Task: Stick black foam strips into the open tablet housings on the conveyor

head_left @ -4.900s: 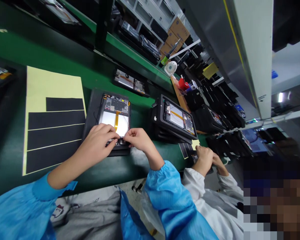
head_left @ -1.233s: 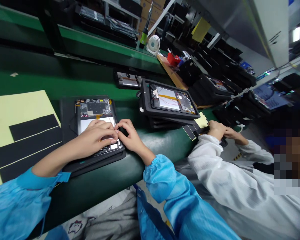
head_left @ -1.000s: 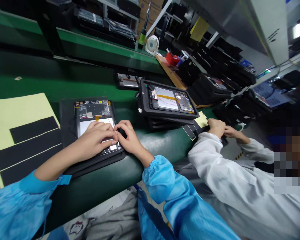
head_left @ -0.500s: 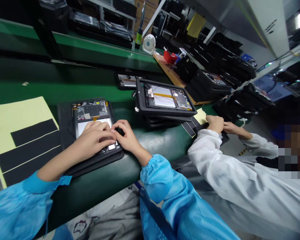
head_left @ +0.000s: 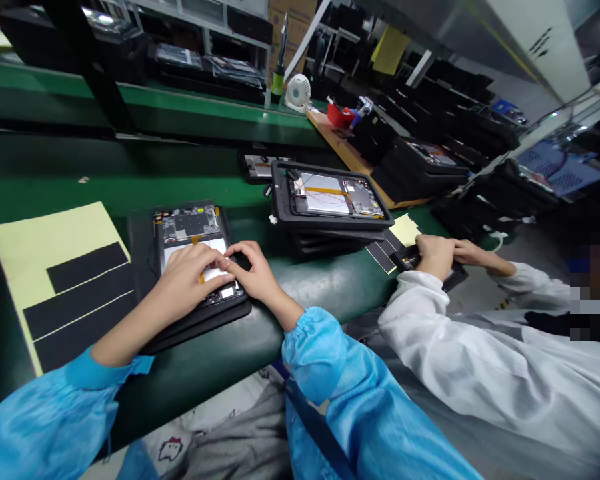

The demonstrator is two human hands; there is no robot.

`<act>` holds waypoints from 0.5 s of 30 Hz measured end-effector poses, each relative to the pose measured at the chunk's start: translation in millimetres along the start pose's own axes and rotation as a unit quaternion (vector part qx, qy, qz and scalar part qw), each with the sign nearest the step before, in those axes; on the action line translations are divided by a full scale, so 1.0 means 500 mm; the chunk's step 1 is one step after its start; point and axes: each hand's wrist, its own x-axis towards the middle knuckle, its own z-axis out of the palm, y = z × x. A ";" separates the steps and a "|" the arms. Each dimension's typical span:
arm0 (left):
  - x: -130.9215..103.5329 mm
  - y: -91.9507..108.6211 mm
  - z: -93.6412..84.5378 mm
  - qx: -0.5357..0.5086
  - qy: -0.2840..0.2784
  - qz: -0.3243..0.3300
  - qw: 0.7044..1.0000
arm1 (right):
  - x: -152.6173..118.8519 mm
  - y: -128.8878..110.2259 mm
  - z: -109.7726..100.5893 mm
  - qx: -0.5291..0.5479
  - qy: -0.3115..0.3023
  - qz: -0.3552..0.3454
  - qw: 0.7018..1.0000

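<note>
An opened tablet (head_left: 187, 227) lies on a black foam tray (head_left: 143, 243), its circuit board and silver battery exposed. My left hand (head_left: 190, 270) rests across the battery, fingers bent and close together. From the right, my right hand (head_left: 255, 270) reaches over the tablet's edge with thumb and forefinger pinched. The fingertips of both hands meet above the battery's right side. Anything between them is too small or hidden to make out.
Left of the tray lies a yellow sheet (head_left: 55, 233) with black adhesive strips (head_left: 80, 300). Stacked trays hold another opened tablet (head_left: 325, 193). A co-worker's hands (head_left: 435, 257) handle a device at right. A small white fan (head_left: 298, 92) and electric screwdriver (head_left: 280, 63) stand behind.
The view has shifted slightly, so the sheet and tablet appear further right. My hands stay together over the battery, with the left fingers slightly moved. More of the co-worker's device shows.
</note>
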 end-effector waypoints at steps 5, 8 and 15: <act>-0.027 0.016 -0.022 0.026 0.026 0.120 0.992 | 0.004 0.006 -0.005 0.022 -0.002 -0.011 1.000; -0.031 0.020 -0.021 0.084 -0.016 0.186 0.979 | 0.004 0.008 -0.008 0.024 -0.004 -0.013 1.000; -0.018 0.002 -0.043 0.113 -0.085 0.202 0.969 | 0.008 0.016 -0.013 0.050 0.024 -0.003 0.998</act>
